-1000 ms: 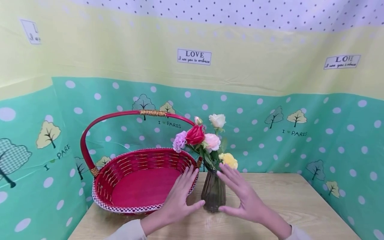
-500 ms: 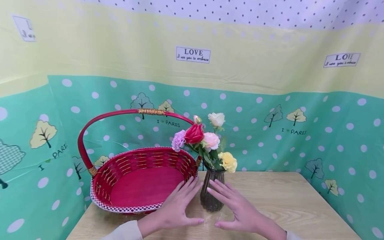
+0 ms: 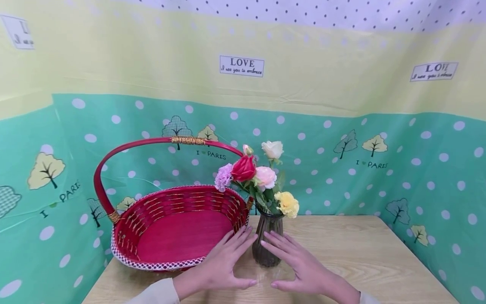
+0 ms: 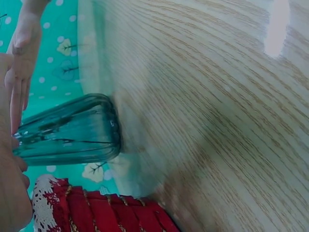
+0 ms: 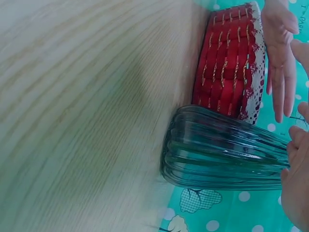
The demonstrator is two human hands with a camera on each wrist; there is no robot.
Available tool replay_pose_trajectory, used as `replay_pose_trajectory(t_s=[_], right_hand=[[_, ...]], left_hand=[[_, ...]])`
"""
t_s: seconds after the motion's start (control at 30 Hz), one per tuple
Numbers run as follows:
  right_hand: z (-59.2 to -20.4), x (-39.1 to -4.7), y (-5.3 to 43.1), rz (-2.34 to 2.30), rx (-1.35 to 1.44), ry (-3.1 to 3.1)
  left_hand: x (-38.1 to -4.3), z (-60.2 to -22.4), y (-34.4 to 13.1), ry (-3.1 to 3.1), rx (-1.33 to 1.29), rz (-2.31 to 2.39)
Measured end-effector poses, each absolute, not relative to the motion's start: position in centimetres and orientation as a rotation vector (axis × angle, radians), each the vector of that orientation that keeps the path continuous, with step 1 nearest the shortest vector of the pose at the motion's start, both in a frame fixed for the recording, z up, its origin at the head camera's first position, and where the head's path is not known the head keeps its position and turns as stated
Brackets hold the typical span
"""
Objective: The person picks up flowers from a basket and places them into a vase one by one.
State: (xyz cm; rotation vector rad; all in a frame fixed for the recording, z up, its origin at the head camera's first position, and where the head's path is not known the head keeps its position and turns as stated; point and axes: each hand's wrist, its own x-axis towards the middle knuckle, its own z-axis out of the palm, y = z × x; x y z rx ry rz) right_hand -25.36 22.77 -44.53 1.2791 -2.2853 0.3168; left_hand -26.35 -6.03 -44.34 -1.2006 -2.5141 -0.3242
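In the head view a dark ribbed glass vase (image 3: 268,242) stands upright on the table, holding a red rose (image 3: 244,168), a pink rose (image 3: 265,177), a white rose (image 3: 272,150), a purple carnation (image 3: 223,177) and a yellow carnation (image 3: 287,204). My left hand (image 3: 225,262) is held in front of it on the left, fingers spread and nearly straight, overlapping the basket's rim in this view. On the other side my right hand (image 3: 300,264) is spread likewise, its fingertips overlapping the vase. Nothing is gripped by either hand. Both wrist views show the vase's base resting on the wood.
A red woven basket (image 3: 167,266) with white lace trim and a tall arched handle (image 3: 130,144) stands left of the vase, close beside it. The wooden table (image 3: 353,249) reaches back to a green dotted curtain (image 3: 319,177), which also closes in both sides.
Both hands have come down and nearer from around the vase's upper part, the right one also shifting slightly left. The vase and basket stay in place; the whole view has shifted slightly.
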Motion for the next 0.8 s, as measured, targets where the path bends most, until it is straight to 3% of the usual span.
replay_pose_trajectory(t_s=[0.8], right_hand=[[-44.73,-24.74,22.73,0.312,1.265,-2.290]], left_hand=[[-25.75,-44.81,-6.11,-2.538,-1.200,-0.359]])
